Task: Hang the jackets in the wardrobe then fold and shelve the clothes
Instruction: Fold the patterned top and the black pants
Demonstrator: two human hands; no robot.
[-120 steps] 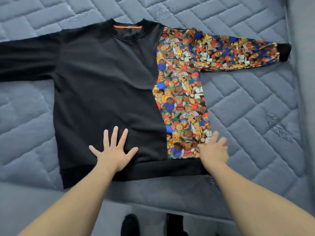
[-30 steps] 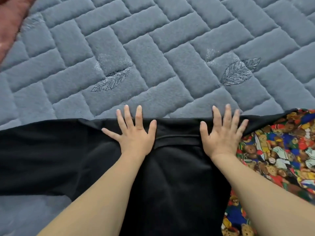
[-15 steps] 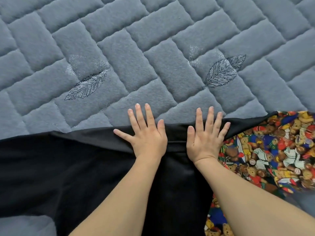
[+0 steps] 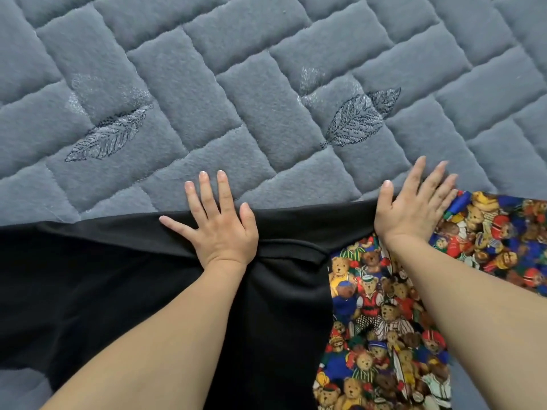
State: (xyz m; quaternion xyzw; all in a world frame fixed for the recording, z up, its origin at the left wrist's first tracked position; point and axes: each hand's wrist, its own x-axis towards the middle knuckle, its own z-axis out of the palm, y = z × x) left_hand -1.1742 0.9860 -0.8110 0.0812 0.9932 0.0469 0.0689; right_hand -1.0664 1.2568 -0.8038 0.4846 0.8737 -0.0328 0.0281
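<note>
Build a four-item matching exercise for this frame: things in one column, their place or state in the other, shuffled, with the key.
Column 1:
1. left hand
2. right hand
3. teddy-bear print panel
4. stitched leaf motifs

Column 2:
A. on the grey quilted cover, beyond the sweatshirt
B. flat on the black fabric at the folded top edge
C. flat where the black fabric meets the print, fingertips reaching onto the quilt
D. right-hand part of the sweatshirt, between and under the forearms

Pairs: 1-B, 2-C, 3-D, 4-A
</note>
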